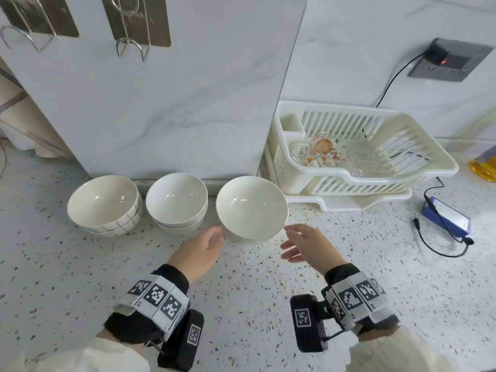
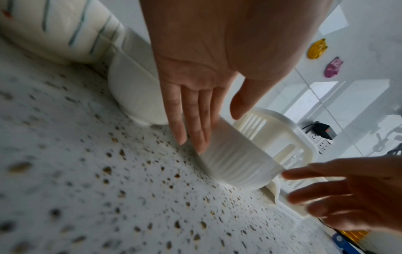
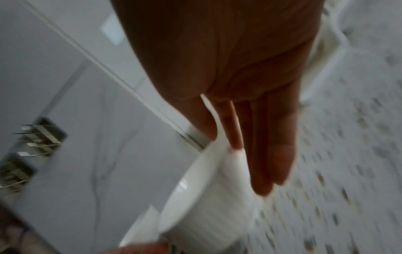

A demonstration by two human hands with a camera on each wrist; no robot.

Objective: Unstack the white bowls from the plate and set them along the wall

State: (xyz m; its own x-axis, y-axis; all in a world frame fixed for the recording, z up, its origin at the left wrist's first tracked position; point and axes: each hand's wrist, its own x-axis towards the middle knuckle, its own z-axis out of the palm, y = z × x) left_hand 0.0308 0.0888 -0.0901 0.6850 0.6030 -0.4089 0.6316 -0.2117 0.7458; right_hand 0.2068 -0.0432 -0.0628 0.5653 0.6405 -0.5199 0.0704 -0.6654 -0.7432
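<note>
Three groups of bowls stand in a row at the foot of the wall. On the left are stacked striped bowls (image 1: 104, 204), in the middle stacked white bowls (image 1: 177, 200), and on the right a single white bowl (image 1: 252, 206) (image 2: 237, 163) (image 3: 206, 206). My left hand (image 1: 214, 238) (image 2: 204, 123) is at the single bowl's left side, its fingers straight along the bowl's outer wall. On the bowl's right side is my right hand (image 1: 290, 242) (image 2: 337, 189) (image 3: 261, 163), fingers straight and spread, one fingertip near the rim. Neither hand grips anything. No plate shows.
A white dish rack (image 1: 362, 170) holding glassware stands right of the bowls against the wall. Farther right lie a blue device (image 1: 445, 216) with a black cable and a yellow bottle (image 1: 483, 167). The speckled countertop (image 1: 80, 277) stretches in front.
</note>
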